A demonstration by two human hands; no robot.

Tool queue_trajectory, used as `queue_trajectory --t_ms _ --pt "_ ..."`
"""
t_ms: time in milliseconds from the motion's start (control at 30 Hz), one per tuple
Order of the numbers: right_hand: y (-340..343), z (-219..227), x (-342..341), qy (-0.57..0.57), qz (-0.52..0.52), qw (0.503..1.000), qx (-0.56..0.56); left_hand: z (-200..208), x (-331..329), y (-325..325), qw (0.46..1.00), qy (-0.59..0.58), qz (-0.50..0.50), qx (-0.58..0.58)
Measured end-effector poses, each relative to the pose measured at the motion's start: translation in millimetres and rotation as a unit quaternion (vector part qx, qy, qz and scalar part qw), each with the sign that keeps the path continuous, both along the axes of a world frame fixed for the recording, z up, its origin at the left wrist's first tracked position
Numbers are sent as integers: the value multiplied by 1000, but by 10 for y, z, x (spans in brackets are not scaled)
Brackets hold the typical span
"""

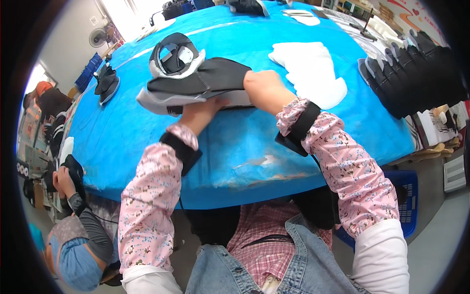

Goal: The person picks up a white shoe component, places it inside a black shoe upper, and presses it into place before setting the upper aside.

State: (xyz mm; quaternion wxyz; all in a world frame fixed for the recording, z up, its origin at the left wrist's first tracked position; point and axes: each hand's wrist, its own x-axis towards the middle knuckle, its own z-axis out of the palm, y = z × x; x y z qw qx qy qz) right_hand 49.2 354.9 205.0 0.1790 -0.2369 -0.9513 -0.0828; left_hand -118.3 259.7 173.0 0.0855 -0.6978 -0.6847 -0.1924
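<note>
A black shoe upper (pixel 220 73) with pale grey-white lining is held above the blue-covered table (pixel 230 147). My left hand (pixel 201 113) grips it from below near its middle; most of its fingers are hidden under the fabric. At the right end, my right hand (pixel 268 90) is closed on the black material with the fingers curled. The rounded collar (pixel 176 55), edged in white, faces up at the left end. To the right of my right hand lies a pile of white foot-shaped pieces (pixel 313 73).
Several black shoe uppers (pixel 416 73) stand in a row at the right edge. Another black upper (pixel 105 83) lies at the far left. A co-worker's hand (pixel 63 181) works at the left corner. Below the table on the right is a blue basket (pixel 409 201).
</note>
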Motion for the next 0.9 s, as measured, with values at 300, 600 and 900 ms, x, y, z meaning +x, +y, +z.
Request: queue_trajectory --t_ms 300,600,900 --pt "-172 198 949 123 -62 745 -653 358 950 -675 965 148 -176 123" --pt "-1062 660 1728 151 82 960 -222 614 1122 -1062 954 222 -200 11" --pt "-1099 117 1360 96 261 960 23 826 1131 -1171 961 96 -259 -30"
